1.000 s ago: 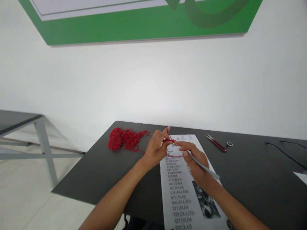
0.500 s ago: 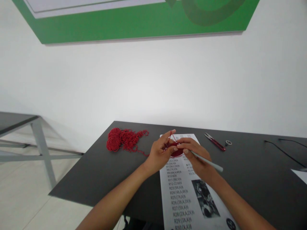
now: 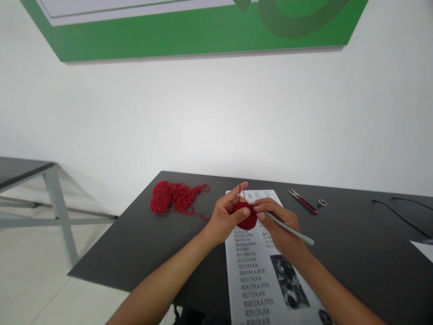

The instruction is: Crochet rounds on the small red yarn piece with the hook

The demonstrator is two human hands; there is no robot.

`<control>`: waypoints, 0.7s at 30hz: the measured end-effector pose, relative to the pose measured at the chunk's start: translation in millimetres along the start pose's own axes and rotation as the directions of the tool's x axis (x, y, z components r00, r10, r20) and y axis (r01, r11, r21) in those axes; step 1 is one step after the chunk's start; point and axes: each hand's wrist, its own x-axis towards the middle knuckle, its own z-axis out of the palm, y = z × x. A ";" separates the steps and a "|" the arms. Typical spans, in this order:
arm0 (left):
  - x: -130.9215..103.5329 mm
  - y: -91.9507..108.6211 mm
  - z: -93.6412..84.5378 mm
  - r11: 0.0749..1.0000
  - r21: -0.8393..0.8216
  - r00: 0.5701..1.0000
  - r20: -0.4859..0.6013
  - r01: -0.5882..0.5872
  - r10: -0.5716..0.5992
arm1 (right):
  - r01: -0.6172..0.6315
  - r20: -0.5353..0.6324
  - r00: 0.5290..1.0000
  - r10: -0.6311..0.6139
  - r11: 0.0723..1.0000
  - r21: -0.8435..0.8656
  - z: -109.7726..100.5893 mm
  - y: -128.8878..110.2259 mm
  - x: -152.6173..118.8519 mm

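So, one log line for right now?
left hand: pinching red crochet piece | right hand: holding grey-handled hook | red yarn: on table

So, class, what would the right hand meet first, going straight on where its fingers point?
Probably the red round piece in the left hand; the right hand looks almost at its edge, though depth is unclear.

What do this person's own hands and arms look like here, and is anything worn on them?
The left hand and right hand are bare: no gloves, watch or bracelet shows. No sleeve is visible on either side as far as the picture reaches.
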 end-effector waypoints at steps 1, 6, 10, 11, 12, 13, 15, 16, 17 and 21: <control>0.0 1.4 0.1 1.000 0.003 1.000 0.024 0.007 -0.007 | -0.020 0.003 1.000 0.020 0.999 0.042 -0.9 0.9 0.3; -0.2 7.4 1.0 0.990 -0.111 0.996 0.043 0.089 -0.084 | -0.045 0.050 0.998 0.043 0.998 0.037 -7.3 1.9 -0.4; -0.1 12.1 0.2 0.975 -0.191 0.993 0.017 0.114 -0.113 | 0.030 0.102 0.995 -0.021 0.996 -0.084 -11.4 -5.7 0.2; 0.0 13.2 0.0 0.974 -0.195 0.993 0.022 0.115 -0.113 | 0.048 0.108 0.993 -0.038 0.994 -0.097 -11.7 -7.4 0.2; 0.3 14.2 -0.2 0.974 -0.197 0.994 0.030 0.113 -0.109 | 0.058 0.106 0.993 -0.047 0.993 -0.102 -11.6 -8.6 0.0; 0.6 15.0 -0.3 0.974 -0.199 0.994 0.040 0.110 -0.104 | 0.059 0.098 0.994 -0.049 0.993 -0.102 -11.1 -9.4 -0.5; 1.2 16.1 -0.6 0.973 -0.205 0.994 0.054 0.104 -0.095 | 0.047 0.079 0.996 -0.040 0.995 -0.092 -9.2 -9.4 -2.4; 1.5 16.4 -0.7 0.972 -0.208 0.994 0.057 0.107 -0.097 | 0.033 0.070 0.997 -0.028 0.996 -0.082 -8.0 -8.9 -3.8; 1.6 16.5 -0.8 0.971 -0.211 0.993 0.055 0.114 -0.105 | 0.015 0.058 0.998 -0.012 0.998 -0.064 -6.5 -8.0 -5.3; 1.7 16.8 -0.9 0.966 -0.223 0.991 0.038 0.135 -0.129 | -0.125 0.002 0.992 0.126 0.984 0.131 1.0 -4.7 -9.9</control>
